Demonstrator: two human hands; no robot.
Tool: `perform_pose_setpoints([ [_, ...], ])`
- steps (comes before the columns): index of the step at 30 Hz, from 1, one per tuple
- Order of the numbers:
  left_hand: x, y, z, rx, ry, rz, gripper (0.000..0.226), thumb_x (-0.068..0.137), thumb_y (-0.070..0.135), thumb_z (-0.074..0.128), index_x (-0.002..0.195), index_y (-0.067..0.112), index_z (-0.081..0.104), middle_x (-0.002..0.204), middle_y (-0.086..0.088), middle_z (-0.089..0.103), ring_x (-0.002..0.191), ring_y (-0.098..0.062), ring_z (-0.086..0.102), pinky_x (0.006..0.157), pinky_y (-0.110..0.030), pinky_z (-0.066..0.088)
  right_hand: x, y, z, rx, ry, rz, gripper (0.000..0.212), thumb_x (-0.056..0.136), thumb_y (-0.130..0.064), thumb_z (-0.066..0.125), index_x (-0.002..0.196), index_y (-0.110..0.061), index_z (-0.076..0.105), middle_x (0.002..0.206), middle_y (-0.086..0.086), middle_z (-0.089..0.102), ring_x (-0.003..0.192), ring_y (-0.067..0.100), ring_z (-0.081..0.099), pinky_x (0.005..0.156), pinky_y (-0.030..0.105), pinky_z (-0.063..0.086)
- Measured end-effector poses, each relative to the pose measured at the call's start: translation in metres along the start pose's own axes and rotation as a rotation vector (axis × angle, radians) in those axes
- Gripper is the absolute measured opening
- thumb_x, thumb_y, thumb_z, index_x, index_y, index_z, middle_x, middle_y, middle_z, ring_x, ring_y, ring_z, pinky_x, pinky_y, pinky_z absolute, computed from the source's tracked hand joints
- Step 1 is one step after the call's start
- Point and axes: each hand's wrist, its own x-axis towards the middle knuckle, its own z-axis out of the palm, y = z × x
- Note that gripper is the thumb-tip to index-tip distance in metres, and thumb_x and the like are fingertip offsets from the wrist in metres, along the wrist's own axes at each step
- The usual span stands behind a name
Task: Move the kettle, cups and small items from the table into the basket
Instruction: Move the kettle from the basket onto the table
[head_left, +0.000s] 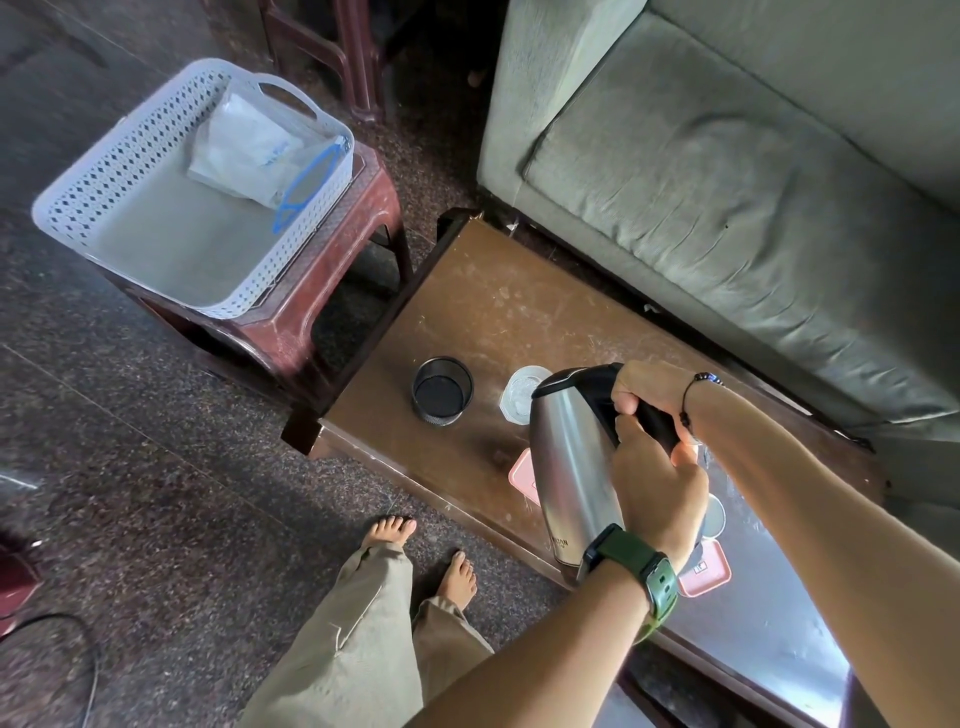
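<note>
**Q:** Nearest the lens, what is in hand?

**A:** Two bare forearms reach over a low wooden table (483, 312). One hand, with a green watch (639, 566) on its wrist, is the left hand (657, 488); it presses its palm and fingers against the side of a steel kettle (571, 467). Above it, the right hand (649, 389), a dark bead cord at the wrist, is closed around the black handle. Tilted, the kettle looks lifted clear of the tabletop.

**Q:** How will it handle?

**A:** Likely rigid and smooth, so the steel wall may slip; the handle is the sure hold. Its weight depends on water inside, which cannot be seen. Small dark lettering near the base is too blurred to read.

**Q:** And beyond?

**A:** Pink lidded boxes (706, 574) lie beneath the arms. Farther along stand a clear cup (522, 387), probably brittle, and a black mesh cup (442, 389), probably light. Well apart, on a maroon stool (332, 291), waits the white perforated basket (104, 171), already holding a clear plastic bag (244, 145) with faint, illegible blue print and blue-rimmed glasses (306, 182).
</note>
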Motion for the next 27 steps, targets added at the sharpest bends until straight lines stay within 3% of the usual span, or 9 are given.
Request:
perform_pose_setpoints([
  [3, 0.0016, 0.0004, -0.0004, -0.017, -0.011, -0.015, 0.046, 0.085, 0.006, 0.054, 0.129, 0.007, 0.041, 0.115, -0.015, 0.064, 0.107, -0.028, 0.06, 0.084, -0.022, 0.043, 0.0083, 0.0047, -0.0021, 0.081, 0.032, 0.123, 0.017, 0.067, 0.004, 0.04, 0.052, -0.004, 0.04, 0.042, 0.008, 0.041, 0.047, 0.023, 0.038, 0.051, 0.022, 0.029],
  [8, 0.0027, 0.0017, -0.0004, -0.03, -0.021, -0.033, 0.046, 0.084, 0.005, 0.054, 0.129, 0.005, 0.042, 0.116, -0.015, 0.063, 0.107, -0.028, 0.06, 0.082, -0.02, 0.041, 0.0117, 0.0078, -0.0032, 0.1, 0.047, 0.156, 0.019, 0.066, 0.004, 0.039, 0.049, -0.005, 0.037, 0.032, 0.006, 0.038, 0.042, 0.023, 0.036, 0.048, 0.021, 0.029],
  [27, 0.0051, 0.0089, 0.0023, -0.024, -0.01, -0.024, 0.048, 0.085, 0.004, 0.054, 0.13, 0.007, 0.041, 0.121, -0.014, 0.062, 0.11, -0.026, 0.059, 0.08, -0.014, 0.038, 0.0134, 0.0068, -0.0106, 0.115, 0.01, 0.122, 0.022, 0.067, 0.006, 0.034, 0.049, -0.007, 0.034, 0.036, 0.006, 0.035, 0.037, 0.02, 0.034, 0.045, 0.018, 0.028],
])
